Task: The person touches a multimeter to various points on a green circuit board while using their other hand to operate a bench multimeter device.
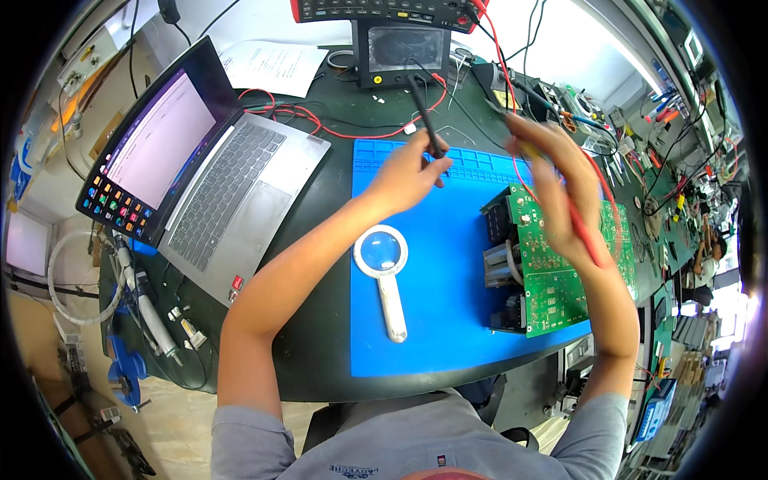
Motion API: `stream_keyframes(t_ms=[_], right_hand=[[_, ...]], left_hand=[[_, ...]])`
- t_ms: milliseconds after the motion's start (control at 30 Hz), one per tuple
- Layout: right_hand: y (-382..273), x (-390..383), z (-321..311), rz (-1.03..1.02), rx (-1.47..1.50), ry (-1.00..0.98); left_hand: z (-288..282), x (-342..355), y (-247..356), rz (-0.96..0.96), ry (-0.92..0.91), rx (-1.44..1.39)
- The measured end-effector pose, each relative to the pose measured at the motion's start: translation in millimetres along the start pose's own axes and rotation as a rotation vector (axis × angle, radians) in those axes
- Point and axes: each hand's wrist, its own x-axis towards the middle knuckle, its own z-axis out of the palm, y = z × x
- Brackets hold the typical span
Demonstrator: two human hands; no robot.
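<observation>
My left hand (406, 174) is closed around a slim black probe (426, 118), held above the far edge of the blue work mat (432, 320). Over the green circuit board (552, 288) hovers my right hand (558, 180), smeared by motion. A red test probe (586, 234) shows along its palm, with fingers curled about it; its tip cannot be made out. The board stands on the mat's right side, dark components facing left. Between my forearms lies a white-rimmed magnifying glass (391, 308), touching neither hand.
An open laptop (228, 192) stands at the left. Behind the mat are a red-edged bench instrument (384, 10), a dark-screened device (400, 52), papers (272, 66) and a red cable (344, 136). Tools and wires crowd the right; a hose-fitted handpiece (148, 308) is at the left edge.
</observation>
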Motion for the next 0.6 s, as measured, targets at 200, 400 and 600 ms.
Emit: stream_keyframes(t_ms=[200, 400, 600], right_hand=[[37, 82, 78, -0.334, -0.173, 0.228], [51, 115, 109, -0.349, -0.132, 0.448], [54, 122, 120, -0.369, -0.099, 0.502]], left_hand=[[-11, 7, -49, -0.062, 0.061, -0.113], [-14, 5, -41, -0.126, 0.05, 0.019], [-14, 6, -37, -0.153, 0.036, 0.052]])
